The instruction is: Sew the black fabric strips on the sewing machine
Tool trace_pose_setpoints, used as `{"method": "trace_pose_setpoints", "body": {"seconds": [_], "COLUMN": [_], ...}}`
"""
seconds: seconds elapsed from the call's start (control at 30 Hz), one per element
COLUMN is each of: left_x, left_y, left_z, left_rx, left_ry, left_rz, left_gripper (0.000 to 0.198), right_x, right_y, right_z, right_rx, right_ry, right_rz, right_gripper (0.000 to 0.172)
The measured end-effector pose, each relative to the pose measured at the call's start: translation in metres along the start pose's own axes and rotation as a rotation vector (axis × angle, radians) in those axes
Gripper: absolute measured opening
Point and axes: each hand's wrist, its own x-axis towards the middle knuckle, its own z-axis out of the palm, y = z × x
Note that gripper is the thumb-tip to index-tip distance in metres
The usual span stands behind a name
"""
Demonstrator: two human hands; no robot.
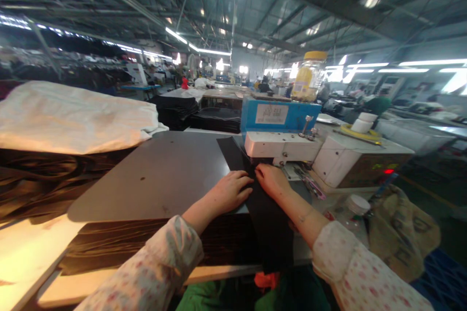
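A long dark fabric strip [270,221] runs from the table's front edge, under my hands, to the white sewing machine head [280,146]. My left hand [230,190] lies palm down on the grey metal plate [175,175], its fingers stretched out with their tips at the strip's left edge. Close to the needle area, my right hand [272,181] has its fingers curled together on the strip, by its right side. The machine's foot and needle are mostly hidden behind the right hand. A pink-handled tool [314,185] lies just right of that hand.
Stacks of dark fabric pieces [160,243] fill the space under the plate. White cloth [73,116] covers another pile at left. A yellow-lidded jar [310,77] stands on the blue machine housing [251,116]. At right are a control box [365,167], clear bottle [352,211] and sack [404,228].
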Motion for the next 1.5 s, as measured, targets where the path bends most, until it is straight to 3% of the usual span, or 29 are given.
{"method": "trace_pose_setpoints", "body": {"seconds": [0.63, 1.5], "left_x": [0.0004, 0.0006], "left_y": [0.0022, -0.0011], "left_z": [-0.0012, 0.0], "left_rx": [0.013, 0.006], "left_ry": [-0.022, -0.017], "left_rz": [-0.012, -0.009], "left_gripper": [0.031, 0.031], "right_x": [0.0005, 0.0019], "right_y": [0.0013, 0.002], "right_z": [0.0046, 0.0051], "right_rx": [0.01, 0.015], "right_ry": [0.06, 0.034], "right_rz": [-0.017, -0.015], "right_gripper": [0.021, 0.021]}}
